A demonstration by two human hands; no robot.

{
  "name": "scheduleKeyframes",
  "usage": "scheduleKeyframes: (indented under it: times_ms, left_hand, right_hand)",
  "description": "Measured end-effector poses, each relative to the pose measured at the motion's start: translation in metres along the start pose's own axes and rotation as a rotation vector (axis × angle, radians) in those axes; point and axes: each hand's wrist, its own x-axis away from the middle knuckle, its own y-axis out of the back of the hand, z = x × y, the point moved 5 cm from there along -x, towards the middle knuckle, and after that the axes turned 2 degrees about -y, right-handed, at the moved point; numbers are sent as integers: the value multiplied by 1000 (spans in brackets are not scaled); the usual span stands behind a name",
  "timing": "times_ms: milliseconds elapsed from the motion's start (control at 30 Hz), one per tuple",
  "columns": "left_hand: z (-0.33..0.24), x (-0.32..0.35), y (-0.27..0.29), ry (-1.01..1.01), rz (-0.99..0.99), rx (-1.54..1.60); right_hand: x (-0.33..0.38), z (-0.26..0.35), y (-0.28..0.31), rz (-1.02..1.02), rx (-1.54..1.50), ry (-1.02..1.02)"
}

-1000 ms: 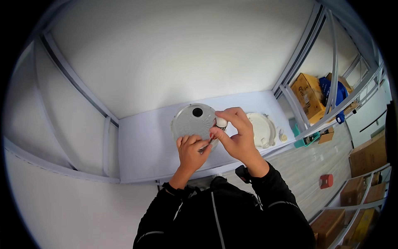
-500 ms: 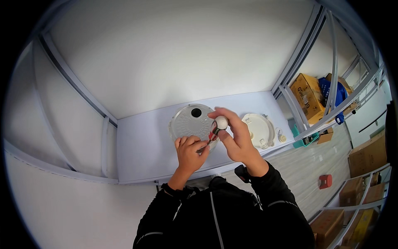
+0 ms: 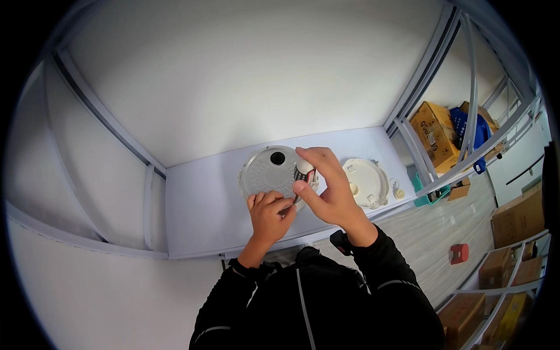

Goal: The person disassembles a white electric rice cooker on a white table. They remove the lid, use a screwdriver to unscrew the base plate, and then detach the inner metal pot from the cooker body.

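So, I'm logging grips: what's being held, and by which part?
The right hand holds the screwdriver by its handle; the left hand is at the shaft, its grip hidden.

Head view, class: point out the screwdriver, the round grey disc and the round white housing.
Screwdriver (image 3: pixel 305 173), head view: the handle.
Round grey disc (image 3: pixel 267 175), head view: patterned face.
Round white housing (image 3: pixel 366 179), head view: bare inside.

- Both forearms (image 3: pixel 402 277) rise from the lower edge and incline toward each other.
- The left hand (image 3: pixel 269 214) is lower, its back upward, its fingers (image 3: pixel 259 200) bent and close together.
- The right hand (image 3: pixel 331 195) is slightly higher; its forefinger (image 3: pixel 322 160) is curved, facing the thumb (image 3: pixel 311 196).
- Both wrists (image 3: pixel 363 234) are bare above the sleeves (image 3: pixel 385 256).
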Motion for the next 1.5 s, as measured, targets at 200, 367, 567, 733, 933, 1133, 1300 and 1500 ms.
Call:
scheduleKeyframes:
  times_ms: [200, 367, 567, 733, 933, 1133, 1300, 1500]
  left_hand:
    - [0, 0, -1, 32, 18, 19]
    - [0, -2, 0, 47, 33, 18]
    - [-2, -1, -1, 40, -16, 13]
    - [-5, 2, -5, 56, -15, -29]
    - [-7, 7, -8, 104, -29, -86]
    - [-10, 9, -10, 136, -32, -95]
    - [-11, 10, -10, 132, -45, -106]
    - [-12, 12, -11, 131, -62, -125]
  right_hand:
    - [11, -17, -4, -5, -111, -146]
    - [3, -5, 0, -21, -100, 6]
    - [6, -7, 8, 17, -36, -59]
    - [10, -11, 6, 21, -247, -126]
    - [12, 1, 13, 92, -43, -49]
    - [11, 5, 18, 81, -177, -85]
    - [15, 7, 17, 19, -22, -20]
    - [18, -1, 20, 89, -127, -60]
